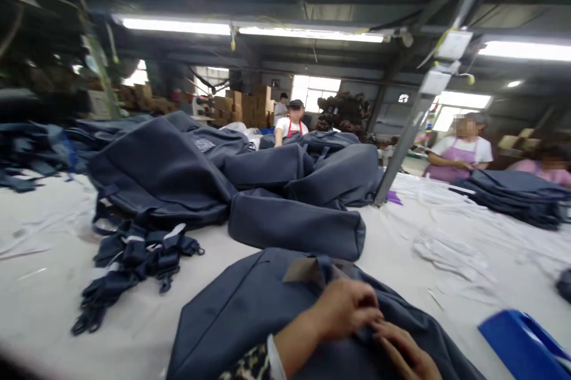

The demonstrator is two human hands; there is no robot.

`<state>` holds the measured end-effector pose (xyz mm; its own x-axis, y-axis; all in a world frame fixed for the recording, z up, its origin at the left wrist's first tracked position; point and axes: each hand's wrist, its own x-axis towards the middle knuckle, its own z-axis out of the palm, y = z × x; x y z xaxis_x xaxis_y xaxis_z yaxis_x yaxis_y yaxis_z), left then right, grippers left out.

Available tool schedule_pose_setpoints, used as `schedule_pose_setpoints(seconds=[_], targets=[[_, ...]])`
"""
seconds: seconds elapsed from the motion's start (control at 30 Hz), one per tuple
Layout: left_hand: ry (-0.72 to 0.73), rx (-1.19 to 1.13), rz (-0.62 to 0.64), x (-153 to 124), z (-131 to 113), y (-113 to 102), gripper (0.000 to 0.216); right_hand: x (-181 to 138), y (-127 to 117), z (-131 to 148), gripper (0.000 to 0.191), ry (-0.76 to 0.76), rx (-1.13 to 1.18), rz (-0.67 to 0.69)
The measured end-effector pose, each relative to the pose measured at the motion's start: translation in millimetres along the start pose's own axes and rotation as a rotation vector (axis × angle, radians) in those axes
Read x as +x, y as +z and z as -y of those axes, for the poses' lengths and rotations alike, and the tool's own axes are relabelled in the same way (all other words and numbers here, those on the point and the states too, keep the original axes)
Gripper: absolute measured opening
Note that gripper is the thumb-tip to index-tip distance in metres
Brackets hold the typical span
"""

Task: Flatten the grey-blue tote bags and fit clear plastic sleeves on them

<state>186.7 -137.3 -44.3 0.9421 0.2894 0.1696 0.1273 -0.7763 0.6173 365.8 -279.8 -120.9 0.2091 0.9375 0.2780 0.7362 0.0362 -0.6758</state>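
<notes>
A navy blue bag (236,308) lies on the white table right in front of me, with a brown-grey patch (298,270) and a short strap near its top. My left hand (345,311), coming out of a leopard-print sleeve with a light cuff, is closed, its fingertips pinching dark material on the bag. My right hand (405,350) meets it from the lower right, fingers bent and pressed together on the same spot. Exactly which part they grip is hidden by the fingers and slightly blurred.
Behind lie more navy bags (294,225) in a heap. Straps with hooks (138,255) are piled at left. A metal post (404,154) rises at right, near white strips (455,255) and a blue plastic tray-like object (521,344). Co-workers (461,151) stand beyond.
</notes>
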Motion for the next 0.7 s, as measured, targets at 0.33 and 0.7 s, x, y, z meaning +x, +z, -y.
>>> schedule_pose_setpoints(seconds=[0.33, 0.7], targets=[[-0.141, 0.249, -0.264, 15, 83, 1, 0.051, 30, -8, 10, 0.028, -0.017, -0.330, -0.260], [-0.045, 0.262, -0.790, -2, 93, -41, 0.038, 54, -7, 22, 0.016, -0.088, -0.627, -0.150]])
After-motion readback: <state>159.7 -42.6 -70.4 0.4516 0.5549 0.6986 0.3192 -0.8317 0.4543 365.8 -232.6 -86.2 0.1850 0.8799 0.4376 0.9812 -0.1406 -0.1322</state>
